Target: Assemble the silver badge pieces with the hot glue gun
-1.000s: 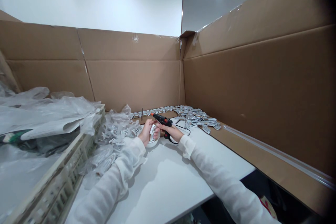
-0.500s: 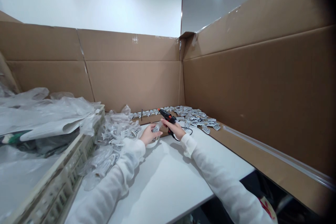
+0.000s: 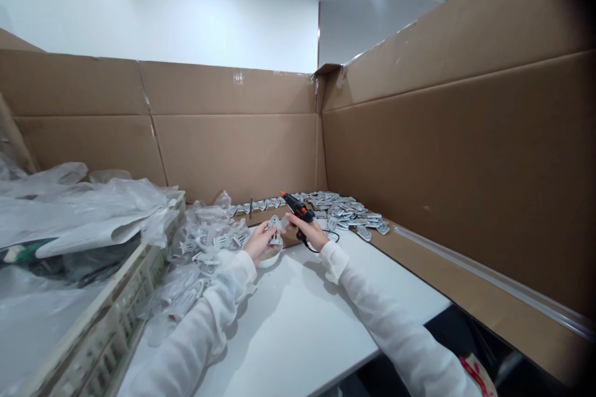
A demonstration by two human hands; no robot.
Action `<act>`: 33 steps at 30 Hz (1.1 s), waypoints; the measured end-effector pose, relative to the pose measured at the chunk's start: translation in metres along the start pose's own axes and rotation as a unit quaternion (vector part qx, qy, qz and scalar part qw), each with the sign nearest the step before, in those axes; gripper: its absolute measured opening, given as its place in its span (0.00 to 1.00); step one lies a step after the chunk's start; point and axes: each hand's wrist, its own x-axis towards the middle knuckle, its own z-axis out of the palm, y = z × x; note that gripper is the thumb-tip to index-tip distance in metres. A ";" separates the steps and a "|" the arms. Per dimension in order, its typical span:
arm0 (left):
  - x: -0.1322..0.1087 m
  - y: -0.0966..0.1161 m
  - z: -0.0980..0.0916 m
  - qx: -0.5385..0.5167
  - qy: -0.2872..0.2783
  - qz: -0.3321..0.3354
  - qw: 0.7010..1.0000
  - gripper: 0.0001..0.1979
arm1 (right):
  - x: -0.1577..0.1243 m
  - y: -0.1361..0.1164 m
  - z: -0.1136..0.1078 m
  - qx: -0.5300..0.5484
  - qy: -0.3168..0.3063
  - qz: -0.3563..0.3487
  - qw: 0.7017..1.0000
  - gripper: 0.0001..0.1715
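Note:
Pinched upright in my left hand [image 3: 259, 244] is a small grey-white plastic piece [image 3: 275, 228] with slotted openings. Behind and below it sits a white bowl [image 3: 269, 260], partly covered by the hand. My right hand [image 3: 309, 231] closes around the handle of a black hot glue gun [image 3: 298, 206], whose orange tip points up and to the left. The right fingertips reach toward the plastic piece, beside a small pale bit too small to name. A black cord [image 3: 333, 232] curls out near the right hand.
Bagged plastic pieces [image 3: 200, 242] lie left of my hands, beside a cream plastic crate [image 3: 107, 313] with plastic sheeting. Loose pieces [image 3: 344, 211] are heaped at the back right, with a row [image 3: 265, 203] along the back. Tall cardboard walls [image 3: 233, 136] enclose the white table [image 3: 298, 316].
My left hand has turned the plastic piece so it stands upright with its slotted face showing. More of the white bowl shows below. The right hand has barely moved with the glue gun.

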 end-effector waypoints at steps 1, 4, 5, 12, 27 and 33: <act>0.001 -0.001 0.000 0.000 -0.002 -0.005 1.000 0.08 | 0.000 -0.001 0.000 -0.013 -0.011 -0.007 1.000 0.20; 0.002 0.000 0.000 -0.015 -0.009 -0.024 1.000 0.06 | 0.002 0.002 -0.002 -0.058 -0.029 -0.053 0.996 0.18; 0.002 0.000 0.000 -0.023 -0.012 -0.032 0.999 0.07 | 0.003 0.004 -0.002 -0.076 -0.035 -0.074 0.994 0.17; -0.001 0.004 0.006 -0.026 -0.024 -0.065 0.997 0.12 | 0.004 0.019 0.005 -0.182 -0.056 -0.178 0.966 0.14; 0.008 -0.010 0.000 -0.042 -0.051 0.016 0.998 0.05 | 0.002 0.024 0.012 -0.144 -0.006 -0.143 0.979 0.18; 0.012 -0.016 -0.001 -0.044 -0.036 0.021 0.998 0.10 | 0.000 0.018 0.015 -0.067 -0.021 -0.093 0.993 0.19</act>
